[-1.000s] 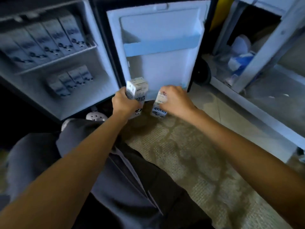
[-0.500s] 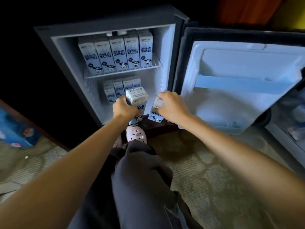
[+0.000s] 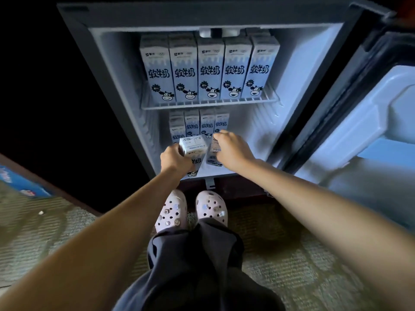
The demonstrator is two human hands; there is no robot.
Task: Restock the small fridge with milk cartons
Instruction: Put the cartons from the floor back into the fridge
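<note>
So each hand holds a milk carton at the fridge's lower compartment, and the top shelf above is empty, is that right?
No. The top shelf is not empty: the head view shows a row of five cartons standing on it. The rest holds: the left hand holds the left carton and the right hand the right carton at the lower compartment.
</note>
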